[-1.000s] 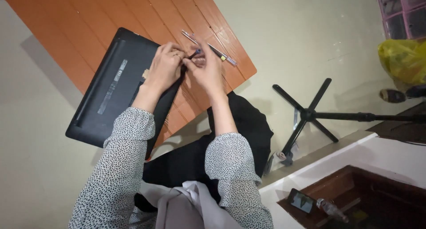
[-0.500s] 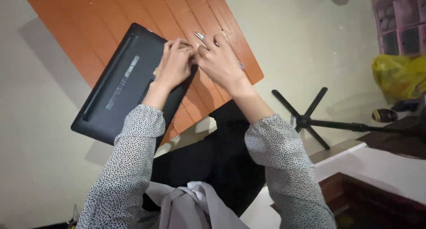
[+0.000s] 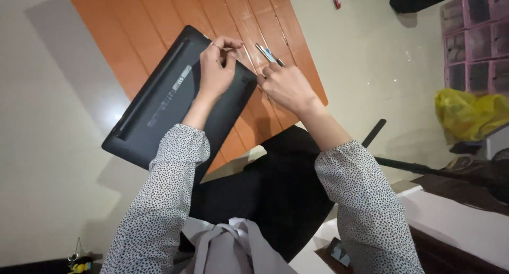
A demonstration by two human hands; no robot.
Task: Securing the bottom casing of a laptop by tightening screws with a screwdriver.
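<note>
Head view, looking down. A black laptop (image 3: 175, 96) is lying closed and underside up on the orange slatted table (image 3: 159, 14), its long axis running from about 7 o'clock to 1 o'clock, the lower-left corner overhanging the table edge.

The left hand (image 3: 216, 67) is resting on the laptop's upper-right portion, wrist toward 7 o'clock, fingers curling toward 1 o'clock. Its thumb and forefinger tips (image 3: 229, 45) are pinching together near the laptop's top edge; something very small may be sitting between them, but I cannot tell what, or whether anything is there at all.

The right hand (image 3: 289, 85) is hovering over the bare table just off the laptop's right corner, at about 3 o'clock from the left hand. Its fingers are lying loosely together and pointing toward 11 o'clock, empty as far as shows.

Slim metal tools (image 3: 268, 54), pen-like, are lying on the table at 11 o'clock from the right fingertips, just beside them, long axis running 10 to 4 o'clock. The right hand is clearly the nearer of the two; whether a fingertip is touching them I cannot tell.

Both forearms, in speckled sleeves, are rising from the bottom and converging toward 12 o'clock.
</note>
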